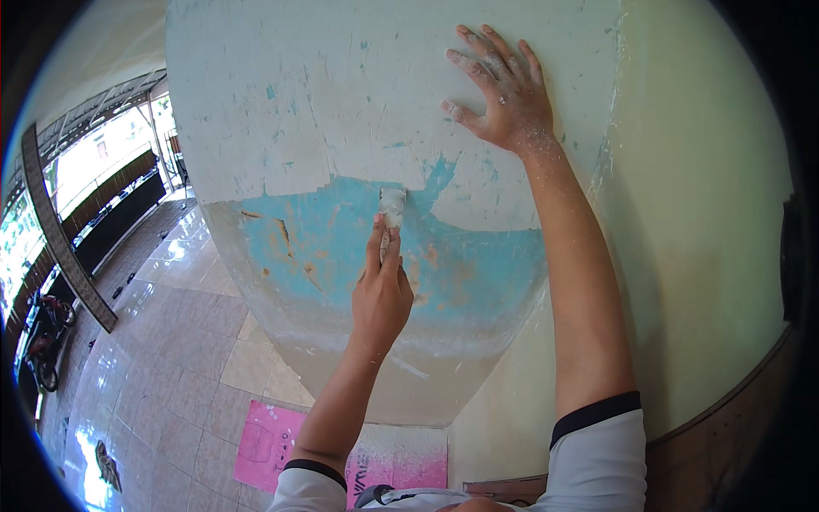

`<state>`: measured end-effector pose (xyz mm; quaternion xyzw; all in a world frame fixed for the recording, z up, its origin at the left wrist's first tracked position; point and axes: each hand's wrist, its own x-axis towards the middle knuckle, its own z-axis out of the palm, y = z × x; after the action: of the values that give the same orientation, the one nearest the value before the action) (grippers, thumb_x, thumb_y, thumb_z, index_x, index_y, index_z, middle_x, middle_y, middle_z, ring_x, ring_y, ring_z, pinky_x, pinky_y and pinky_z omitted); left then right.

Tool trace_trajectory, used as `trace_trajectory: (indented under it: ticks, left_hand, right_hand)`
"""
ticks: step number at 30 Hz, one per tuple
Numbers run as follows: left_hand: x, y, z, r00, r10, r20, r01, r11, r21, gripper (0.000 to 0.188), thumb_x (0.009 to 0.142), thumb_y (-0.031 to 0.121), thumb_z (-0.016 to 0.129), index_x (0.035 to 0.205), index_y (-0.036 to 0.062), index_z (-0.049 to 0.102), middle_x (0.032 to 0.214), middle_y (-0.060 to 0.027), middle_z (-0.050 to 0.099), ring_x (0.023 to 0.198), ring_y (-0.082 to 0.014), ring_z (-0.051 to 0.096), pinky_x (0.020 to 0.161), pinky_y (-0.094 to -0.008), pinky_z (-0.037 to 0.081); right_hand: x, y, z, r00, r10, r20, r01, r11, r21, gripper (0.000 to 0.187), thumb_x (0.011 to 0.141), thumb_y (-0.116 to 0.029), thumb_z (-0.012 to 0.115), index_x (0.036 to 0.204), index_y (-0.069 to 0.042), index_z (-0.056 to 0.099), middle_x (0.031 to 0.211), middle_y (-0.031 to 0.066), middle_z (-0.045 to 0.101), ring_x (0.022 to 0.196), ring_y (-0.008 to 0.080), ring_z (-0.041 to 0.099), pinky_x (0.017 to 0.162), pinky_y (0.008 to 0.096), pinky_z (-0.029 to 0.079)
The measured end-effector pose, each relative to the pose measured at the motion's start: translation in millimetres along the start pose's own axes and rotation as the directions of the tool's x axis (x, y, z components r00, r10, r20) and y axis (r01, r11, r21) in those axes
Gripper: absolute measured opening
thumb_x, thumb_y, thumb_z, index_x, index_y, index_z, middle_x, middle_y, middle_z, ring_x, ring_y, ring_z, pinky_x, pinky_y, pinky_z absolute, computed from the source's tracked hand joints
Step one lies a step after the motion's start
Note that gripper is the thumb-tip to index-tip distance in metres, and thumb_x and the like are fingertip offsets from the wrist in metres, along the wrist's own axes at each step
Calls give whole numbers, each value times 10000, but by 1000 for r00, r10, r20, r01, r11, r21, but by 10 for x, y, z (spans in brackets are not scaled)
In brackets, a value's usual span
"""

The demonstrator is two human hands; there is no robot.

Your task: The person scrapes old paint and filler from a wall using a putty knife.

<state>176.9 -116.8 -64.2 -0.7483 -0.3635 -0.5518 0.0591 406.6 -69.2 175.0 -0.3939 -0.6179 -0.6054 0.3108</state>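
One scraper (393, 203), gripped by the left hand (383, 299), sits at the pale coating's (307, 111) edge by the blue patch (341, 226); right hand (514, 107) open, fingers splayed; apparently mid-scraping, next push likely wanting a shallow blade.

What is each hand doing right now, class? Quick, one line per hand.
Left hand: closed, holding a scraper against the wall.
Right hand: open, holding nothing visible, fingers spread against the wall.
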Motion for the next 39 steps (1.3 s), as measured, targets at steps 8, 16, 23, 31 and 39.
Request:
trace_trajectory:
  ticks: [8,16,23,31,39]
  left_hand:
    - [22,93,67,999,-46,-9,45,998,-44,537,939,-79,549,1465,15,491,1580,-197,389,1128,-374,685,628,-361,614]
    - [46,127,59,997,-73,0,73,997,-30,515,950,-70,553,1455,20,506,1569,-181,412,1049,-336,716,587,-351,601]
    - [-37,39,154,997,17,-81,-17,1000,10,517,950,-70,555,1454,32,506,1569,-181,408,968,-340,736,562,-348,594]
    - [-97,123,143,998,-61,14,61,998,2,525,944,-71,559,1457,7,486,1567,-196,390,1039,-361,718,593,-354,618]
    - [2,261,121,996,-83,25,84,995,-46,496,950,-68,548,1440,-19,488,1569,-204,369,1083,-375,700,606,-367,629]
  right_hand:
    - [-22,-4,-16,1000,8,-11,-8,1000,21,633,893,-676,592,1430,-347,531,1638,-121,326,1520,128,271,1272,525,178]
    - [-33,-15,-10,1000,31,0,-31,999,30,628,893,-674,592,1420,-336,546,1627,-117,347,1516,132,281,1274,519,169]
    - [-5,-18,-24,997,-25,-71,27,999,39,620,893,-645,629,1419,-329,540,1630,-92,357,1514,155,298,1251,534,204]
    - [-7,-30,-43,998,-15,-63,17,999,31,610,889,-648,631,1404,-331,555,1624,-95,366,1508,154,306,1249,528,212]
    - [-20,-9,-43,996,-17,-85,20,999,38,602,890,-641,635,1390,-314,566,1619,-94,376,1506,156,314,1241,529,221]
